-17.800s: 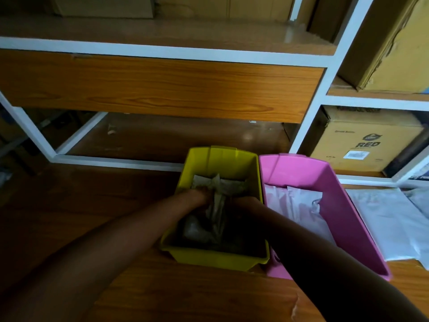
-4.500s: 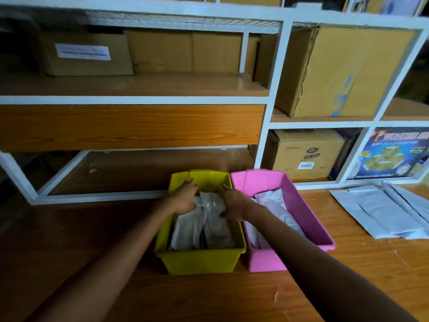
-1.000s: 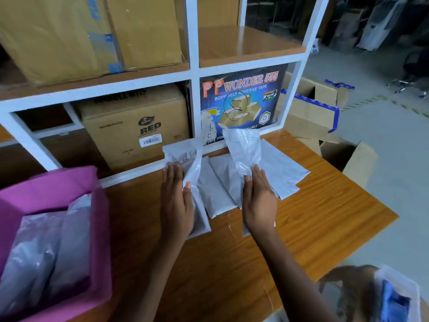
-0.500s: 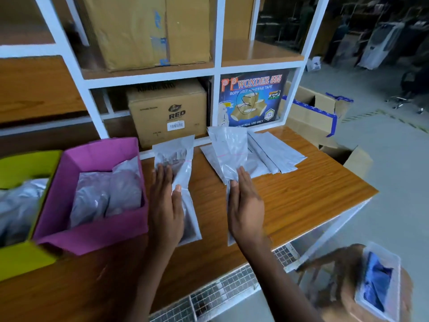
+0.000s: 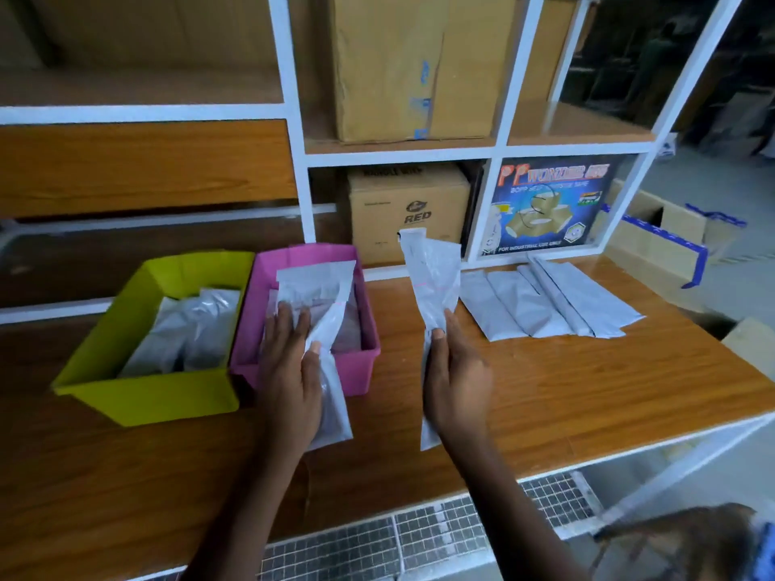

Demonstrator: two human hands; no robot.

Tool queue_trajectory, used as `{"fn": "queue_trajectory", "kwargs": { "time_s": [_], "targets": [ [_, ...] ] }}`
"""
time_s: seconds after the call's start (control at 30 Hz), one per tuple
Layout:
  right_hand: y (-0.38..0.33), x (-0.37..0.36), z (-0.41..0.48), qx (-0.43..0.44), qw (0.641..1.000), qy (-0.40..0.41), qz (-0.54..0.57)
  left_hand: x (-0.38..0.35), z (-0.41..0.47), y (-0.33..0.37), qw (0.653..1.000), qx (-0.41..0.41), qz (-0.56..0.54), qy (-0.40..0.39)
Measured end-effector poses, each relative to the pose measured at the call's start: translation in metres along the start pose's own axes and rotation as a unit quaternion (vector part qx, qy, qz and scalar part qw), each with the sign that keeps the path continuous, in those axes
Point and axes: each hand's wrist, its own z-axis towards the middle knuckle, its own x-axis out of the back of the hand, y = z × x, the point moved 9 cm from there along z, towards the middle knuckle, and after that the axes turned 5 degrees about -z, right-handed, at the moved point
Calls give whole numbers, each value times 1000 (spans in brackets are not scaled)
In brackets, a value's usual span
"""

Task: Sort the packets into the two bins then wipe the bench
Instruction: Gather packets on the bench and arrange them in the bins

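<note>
In the head view, the left hand [image 5: 289, 371] gripped a white plastic packet [image 5: 325, 325] between thumb and fingers, its upper end lying over the pink bin [image 5: 369, 350], its lower end past the bin's front wall above the bench [image 5: 587, 392]. The right hand [image 5: 455, 375] pinched a second packet [image 5: 432, 278] upright in the air above the bench, to the right of the pink bin. The yellow-green bin [image 5: 142, 396] stood touching the pink bin's left side, packets inside both. A row of flat packets [image 5: 541, 304] lay along the bench's back edge toward the right corner, below a shelf's tape carton [image 5: 545, 203].
</note>
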Motion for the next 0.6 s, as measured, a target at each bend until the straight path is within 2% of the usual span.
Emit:
{"fn": "queue_trajectory", "kwargs": {
  "time_s": [0.2, 0.37, 0.47, 0.6],
  "targets": [
    [-28, -86, 33, 20, 998, -66, 9, 27, 41, -51, 998, 25, 55, 9],
    [-47, -154, 74, 17, 995, -91, -33, 10, 96, -92, 989, 35, 138, -29],
    [-46, -200, 96, 4, 983, -122, -137, -14, 131, -127, 974, 55, 207, -74],
    [-29, -272, 105, 23, 938, -209, -276, -59, 150, -176, 939, 97, 275, -184]
  ]
}}
